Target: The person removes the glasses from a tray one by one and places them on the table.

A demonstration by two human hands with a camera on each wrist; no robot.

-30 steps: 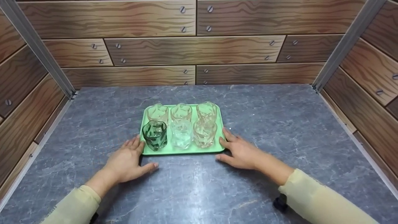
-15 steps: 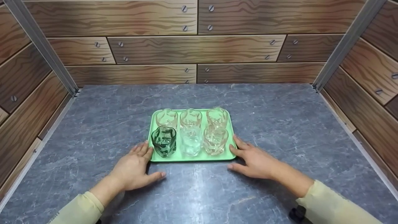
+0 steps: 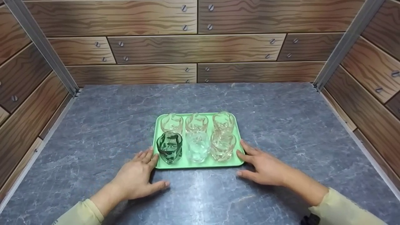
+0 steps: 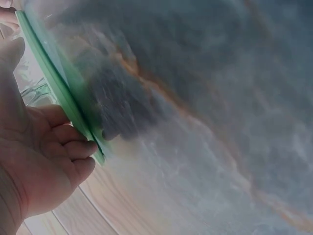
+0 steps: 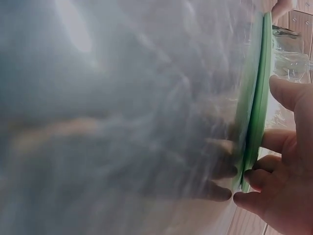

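A light green tray lies on the table with several faceted glasses standing on it in two rows. At front left is a dark green glass, beside a clear glass and a faintly pinkish glass. Three pale glasses form the back row, among them the back right glass. My left hand touches the tray's left side with its fingers, thumb stretched out over the table in front. Against the right side rest the fingers of my right hand. Both wrist views show fingertips at the tray's green edge.
The grey marbled table extends around the tray on all sides. Wood-patterned walls enclose it at the back, left and right, with metal posts at the rear corners.
The tray and its glasses have slid toward me and to the right. Both hands have moved along with it, staying at its sides.
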